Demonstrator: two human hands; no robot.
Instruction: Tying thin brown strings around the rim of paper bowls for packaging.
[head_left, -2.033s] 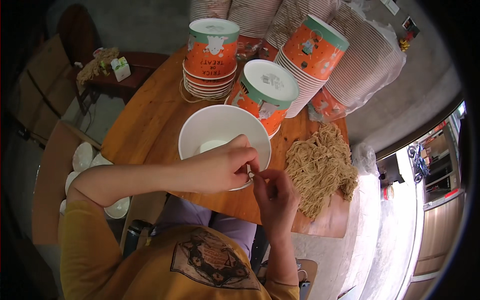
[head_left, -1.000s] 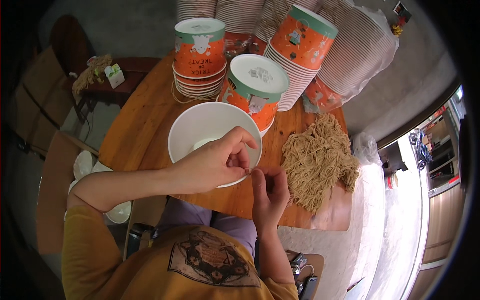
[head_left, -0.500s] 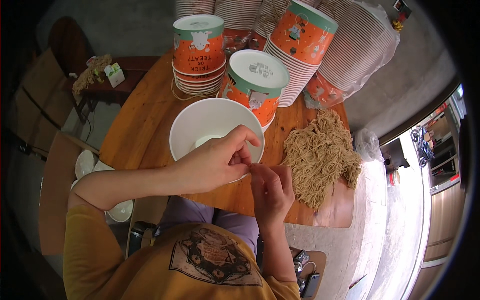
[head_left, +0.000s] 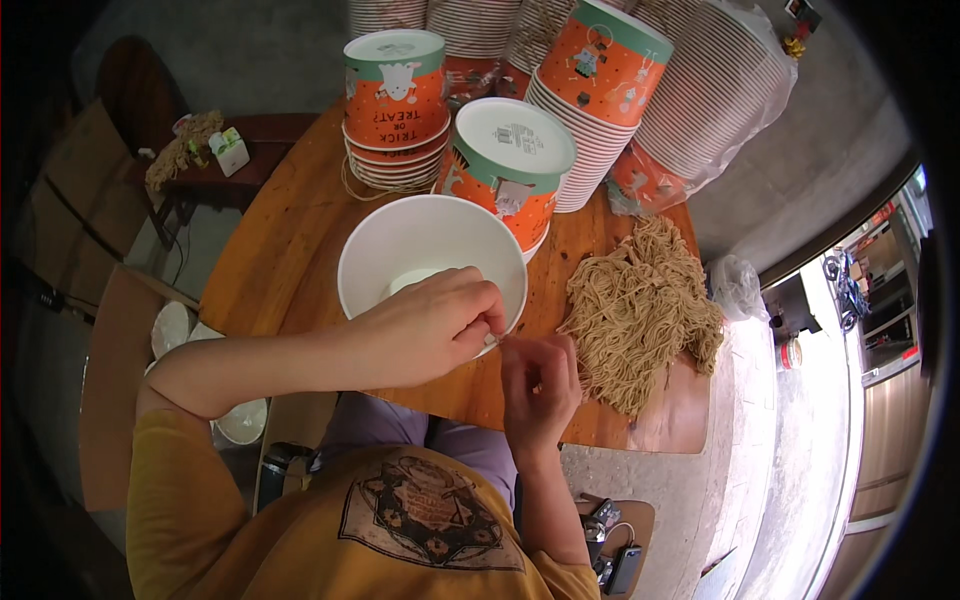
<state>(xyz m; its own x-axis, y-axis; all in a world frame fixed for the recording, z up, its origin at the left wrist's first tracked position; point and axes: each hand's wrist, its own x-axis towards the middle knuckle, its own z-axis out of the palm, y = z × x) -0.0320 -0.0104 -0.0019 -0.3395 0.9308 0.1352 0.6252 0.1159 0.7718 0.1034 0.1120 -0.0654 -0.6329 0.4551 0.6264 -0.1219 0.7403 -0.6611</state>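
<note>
Curled lower than half a second ago, the left hand [head_left: 435, 320] nearly meets the right hand [head_left: 540, 385] at the near right rim of the white bucket [head_left: 380, 245], presumably to work there together, whether gripping anything I cannot tell, with tan cord [head_left: 640, 325] heaped rightward, likely for easy reach.

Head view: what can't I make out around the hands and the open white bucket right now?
All in the head view:
- What the left hand and right hand pinch, if anything: too small, and covered by their fingers.
- Near rim of the white bucket: partly behind the left hand.
- Tops of the back bucket stacks: cut off by the upper edge.
- White round pieces: partly behind the left arm.
</note>
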